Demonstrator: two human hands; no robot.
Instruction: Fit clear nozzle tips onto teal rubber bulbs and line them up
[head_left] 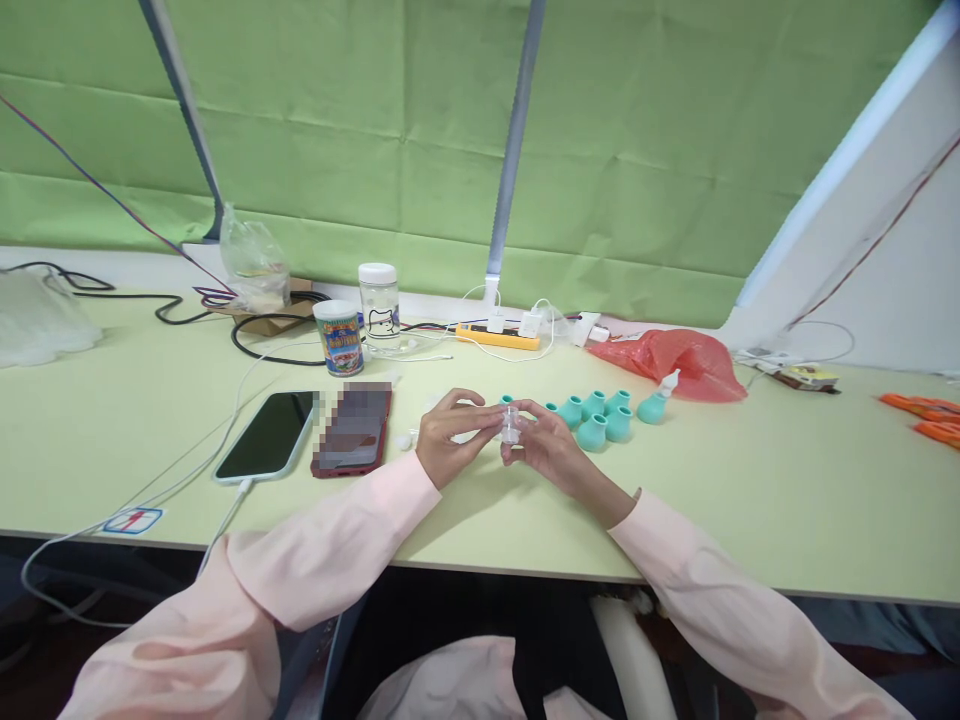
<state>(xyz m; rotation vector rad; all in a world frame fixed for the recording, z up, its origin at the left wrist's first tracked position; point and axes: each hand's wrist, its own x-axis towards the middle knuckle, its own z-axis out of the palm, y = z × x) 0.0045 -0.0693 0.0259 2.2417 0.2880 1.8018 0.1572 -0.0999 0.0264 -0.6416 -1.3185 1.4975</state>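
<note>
Together my left hand (pixel 454 438) and my right hand (pixel 546 445) hold a small clear plastic piece (pixel 511 428) just above the table, fingertips closed on it from both sides. Its exact kind is hard to make out. Just beyond my right hand stand several teal rubber bulbs (pixel 592 432) with open necks. To their right sits one teal bulb (pixel 651 408) with a white pointed nozzle (pixel 670 382) on top. Small white and clear parts (pixel 406 440) lie by my left hand, partly hidden behind it.
Left of my hands lie a red-cased phone (pixel 352 430) and a charging phone (pixel 266 437). Behind them stand a printed cup (pixel 339 338) and a clear jar (pixel 379 310). A yellow power strip (pixel 499 337), cables and a red plastic bag (pixel 675 362) are at the back.
</note>
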